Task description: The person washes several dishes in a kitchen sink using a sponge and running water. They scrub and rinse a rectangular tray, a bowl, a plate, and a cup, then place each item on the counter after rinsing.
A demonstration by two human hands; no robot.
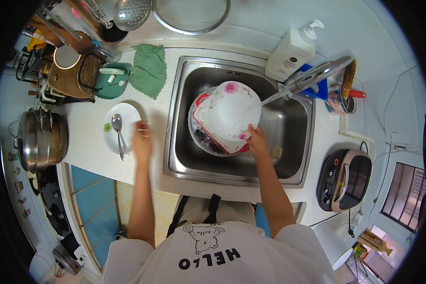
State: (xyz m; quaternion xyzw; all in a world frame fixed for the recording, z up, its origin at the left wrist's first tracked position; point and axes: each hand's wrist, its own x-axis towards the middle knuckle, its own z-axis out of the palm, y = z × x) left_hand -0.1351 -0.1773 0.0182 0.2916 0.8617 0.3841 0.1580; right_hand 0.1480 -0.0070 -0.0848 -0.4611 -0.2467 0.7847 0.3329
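Observation:
My right hand (256, 141) grips the lower edge of a white plate with pink flowers (230, 112), tilted over the sink. Water runs from the chrome faucet (307, 78) onto this plate. Beneath it, a red-rimmed square dish (216, 136) rests in a round basin (201, 143) that holds water. My left hand (142, 136) is blurred, over the counter at the right edge of a small white plate (126, 110). On that small plate lie a metal spoon (116, 124) and a green flower-shaped piece (107, 127). Whether my left fingers touch the plate is unclear.
The stainless steel sink (294, 152) has a raised metal rim. Behind it stand a white pump bottle (291, 53) and a blue holder (321, 88). A green cloth (148, 69), a steamer pot (42, 138) and a dark countertop appliance (344, 180) sit on the counter.

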